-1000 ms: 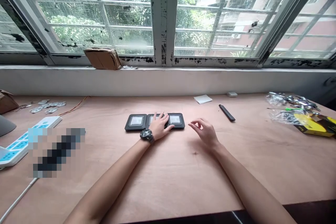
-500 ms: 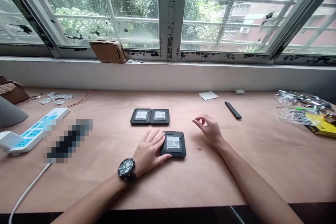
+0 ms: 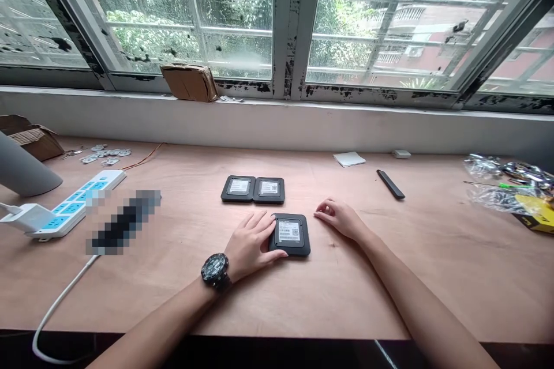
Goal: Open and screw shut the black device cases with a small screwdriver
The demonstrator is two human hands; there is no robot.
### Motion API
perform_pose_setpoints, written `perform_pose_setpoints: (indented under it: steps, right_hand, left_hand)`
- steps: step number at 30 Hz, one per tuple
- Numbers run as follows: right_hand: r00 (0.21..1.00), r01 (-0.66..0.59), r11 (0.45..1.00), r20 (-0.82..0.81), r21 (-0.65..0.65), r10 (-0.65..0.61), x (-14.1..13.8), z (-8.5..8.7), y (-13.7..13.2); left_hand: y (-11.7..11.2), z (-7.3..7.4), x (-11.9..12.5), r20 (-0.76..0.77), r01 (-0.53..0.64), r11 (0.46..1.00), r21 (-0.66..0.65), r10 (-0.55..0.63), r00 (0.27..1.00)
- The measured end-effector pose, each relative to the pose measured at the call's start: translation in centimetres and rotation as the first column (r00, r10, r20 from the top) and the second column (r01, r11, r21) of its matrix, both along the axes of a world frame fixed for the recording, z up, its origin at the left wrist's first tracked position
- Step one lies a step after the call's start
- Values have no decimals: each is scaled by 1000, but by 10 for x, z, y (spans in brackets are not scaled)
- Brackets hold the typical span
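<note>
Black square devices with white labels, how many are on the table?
3. The left device and right device lie side by side toward the window; the third device lies nearer, against the left hand. None seems hidden.

A makeshift workshop or assembly bench: a bare plywood table (image 3: 389, 277) under worn, paint-flaked windows (image 3: 285, 23), with a power strip (image 3: 73, 204), cardboard boxes (image 3: 189, 82), bagged metal parts (image 3: 502, 176) and identical black devices (image 3: 253, 189)

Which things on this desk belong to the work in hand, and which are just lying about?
In hand: near black device, touched by the left hand; right hand beside it; pair of matching devices behind.
Lying about: power strip, black stick, white pad, cardboard box on the sill, yellow packet.
</note>
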State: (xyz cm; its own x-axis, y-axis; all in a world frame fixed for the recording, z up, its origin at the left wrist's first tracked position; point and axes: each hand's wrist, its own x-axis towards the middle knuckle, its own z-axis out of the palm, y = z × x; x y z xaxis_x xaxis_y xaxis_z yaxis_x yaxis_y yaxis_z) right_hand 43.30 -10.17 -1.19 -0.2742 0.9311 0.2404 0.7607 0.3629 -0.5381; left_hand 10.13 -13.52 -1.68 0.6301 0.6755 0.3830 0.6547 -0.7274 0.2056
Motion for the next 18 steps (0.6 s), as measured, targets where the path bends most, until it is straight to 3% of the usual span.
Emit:
perform_pose_setpoints:
  steps: [6,10,14,18]
  right_hand:
    - [996,28,1000,82,4,-28,11,1,-1]
    - [992,42,996,119,75,-50,12,1,-1]
    - [994,87,976,41,197,-97,5,5,-2]
    - [973,194,958,-167,211,-160,-5,12,-8]
  left_hand:
    - [-1,0,1,2,-3,1000,6,3,1000]
    - [2,-5,0,27,46,998,-34,-45,999]
    - [16,-10,-9,48,148,980,-134,-143,989]
    - [28,-11,-18,109,54,990,-132,-40,993]
